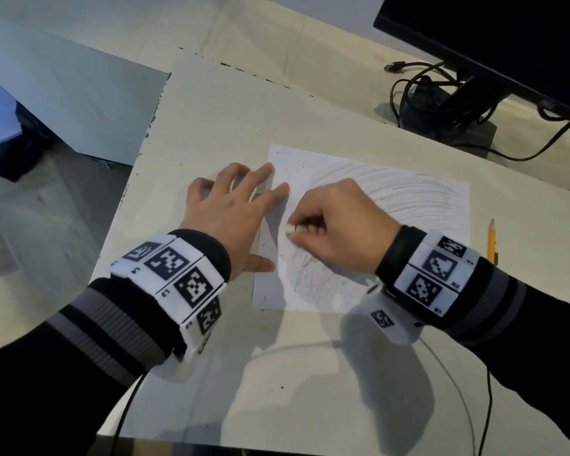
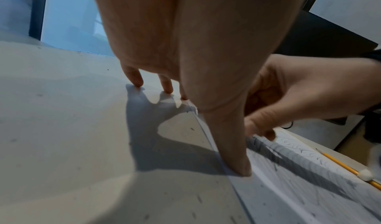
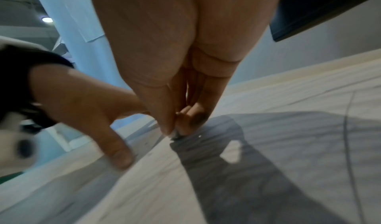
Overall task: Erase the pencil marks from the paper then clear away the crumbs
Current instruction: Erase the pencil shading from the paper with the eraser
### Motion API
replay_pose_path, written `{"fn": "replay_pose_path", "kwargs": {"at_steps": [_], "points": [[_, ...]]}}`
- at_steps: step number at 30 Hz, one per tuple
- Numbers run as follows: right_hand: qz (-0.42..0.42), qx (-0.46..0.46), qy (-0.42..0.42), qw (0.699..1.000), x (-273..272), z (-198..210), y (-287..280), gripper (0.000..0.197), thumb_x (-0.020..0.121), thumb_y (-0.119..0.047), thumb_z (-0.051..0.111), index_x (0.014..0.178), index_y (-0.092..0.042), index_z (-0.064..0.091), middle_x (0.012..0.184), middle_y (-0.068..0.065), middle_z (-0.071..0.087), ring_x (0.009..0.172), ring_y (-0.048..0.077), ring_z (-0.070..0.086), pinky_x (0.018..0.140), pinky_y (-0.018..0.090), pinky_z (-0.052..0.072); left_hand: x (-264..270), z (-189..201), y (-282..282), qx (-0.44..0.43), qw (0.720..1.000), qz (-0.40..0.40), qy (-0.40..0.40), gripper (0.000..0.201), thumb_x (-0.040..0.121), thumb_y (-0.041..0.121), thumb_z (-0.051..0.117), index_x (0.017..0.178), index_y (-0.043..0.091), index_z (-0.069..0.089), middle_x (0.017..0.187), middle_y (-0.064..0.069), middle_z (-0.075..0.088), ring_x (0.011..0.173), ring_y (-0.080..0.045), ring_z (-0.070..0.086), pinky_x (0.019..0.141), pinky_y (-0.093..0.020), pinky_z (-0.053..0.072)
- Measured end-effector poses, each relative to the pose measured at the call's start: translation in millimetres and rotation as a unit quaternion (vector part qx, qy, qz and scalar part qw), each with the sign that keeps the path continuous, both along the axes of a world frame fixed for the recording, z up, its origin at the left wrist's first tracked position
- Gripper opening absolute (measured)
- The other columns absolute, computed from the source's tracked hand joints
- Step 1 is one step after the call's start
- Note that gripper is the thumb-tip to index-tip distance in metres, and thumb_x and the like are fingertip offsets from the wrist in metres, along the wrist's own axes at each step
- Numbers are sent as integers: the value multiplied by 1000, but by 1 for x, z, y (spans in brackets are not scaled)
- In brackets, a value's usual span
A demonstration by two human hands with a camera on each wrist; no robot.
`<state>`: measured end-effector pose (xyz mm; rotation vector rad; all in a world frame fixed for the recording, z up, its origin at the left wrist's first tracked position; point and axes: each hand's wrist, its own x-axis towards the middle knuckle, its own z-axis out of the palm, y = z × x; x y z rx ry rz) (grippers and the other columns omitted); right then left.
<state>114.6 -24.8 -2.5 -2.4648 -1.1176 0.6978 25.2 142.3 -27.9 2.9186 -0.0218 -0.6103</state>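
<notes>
A white sheet of paper (image 1: 408, 199) lies on the pale desk, covered with grey pencil marks (image 1: 405, 192); a cleaner band runs down its left part. My right hand (image 1: 329, 225) pinches a small white eraser (image 1: 290, 229) and presses it on the paper near the left side. In the right wrist view the eraser (image 3: 172, 133) shows only as a tip under the fingertips. My left hand (image 1: 234, 212) lies spread with straight fingers, fingertips and thumb holding down the paper's left edge (image 2: 208, 137). Dark crumbs (image 1: 301, 166) speck the paper's top left.
A yellow pencil (image 1: 491, 240) lies just right of the paper. A black monitor (image 1: 494, 37) on its stand with tangled cables (image 1: 422, 93) fills the far right. The desk's left edge (image 1: 139, 166) drops to the floor. Thin cables (image 1: 454, 383) cross the near desk.
</notes>
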Motion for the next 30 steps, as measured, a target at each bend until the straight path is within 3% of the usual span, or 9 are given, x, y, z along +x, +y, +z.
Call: {"fn": "replay_pose_path", "kwargs": {"at_steps": [2,6,10,14,17,19,23,27,30], "points": [[30,-16,21,999,-7,2,-2,8,85,-29,74,89,-22,77,74,-12,67,66,2,60,66,20,52,0,0,1,-3,1000,1,-3,107,74,73,64,153,42,-1,162,9,-12,148,-22,-2,114,-50,18],[-46,10,-35,998,10,0,-4,7,83,-28,75,86,-22,77,74,-10,67,67,4,60,69,27,53,-1,0,1,-8,1000,4,-1,108,74,74,64,153,42,-2,163,9,-12,148,-22,-2,114,-51,18],[9,6,15,1000,-6,-1,-8,5,83,-26,75,87,-23,77,73,-11,67,64,3,61,64,18,51,0,0,1,-10,1000,1,-2,106,74,73,64,153,42,-1,163,9,-11,148,-22,-3,114,-50,17],[-64,15,-17,998,6,-2,-8,8,82,-29,77,88,-23,77,71,-13,66,65,1,60,65,16,48,0,0,1,-9,1000,6,0,106,75,73,63,153,42,-1,162,9,-11,148,-22,-3,115,-50,17],[-41,10,-7,999,-5,-1,-9,9,83,-26,75,91,-22,76,74,-14,66,65,-1,59,65,12,47,1,1,0,-11,1000,5,3,106,74,73,64,153,42,-1,162,8,-11,148,-23,-3,115,-51,16],[-7,-4,23,1000,-12,2,-10,6,84,-26,74,89,-22,76,72,-13,66,63,0,60,63,13,47,1,1,0,-11,1000,5,3,107,74,73,64,153,41,0,162,8,-11,148,-24,-3,114,-51,16],[-61,5,-13,998,0,1,-9,7,83,-29,76,87,-23,76,70,-11,66,64,3,60,65,20,52,1,1,1,-9,1000,6,6,107,74,74,64,153,41,-1,162,9,-11,148,-23,-3,115,-51,17],[3,-14,25,1000,-17,4,-11,8,84,-27,75,89,-20,77,73,-12,67,65,1,60,64,14,48,0,2,0,-10,1000,6,6,108,74,73,65,154,41,0,162,9,-10,148,-23,-3,114,-51,17],[-29,-14,0,999,-11,4,-13,9,84,-28,74,90,-21,77,74,-11,67,67,2,59,66,17,49,1,2,0,-11,1000,9,7,107,74,72,65,153,42,0,162,8,-10,148,-23,-3,115,-52,17]]}}
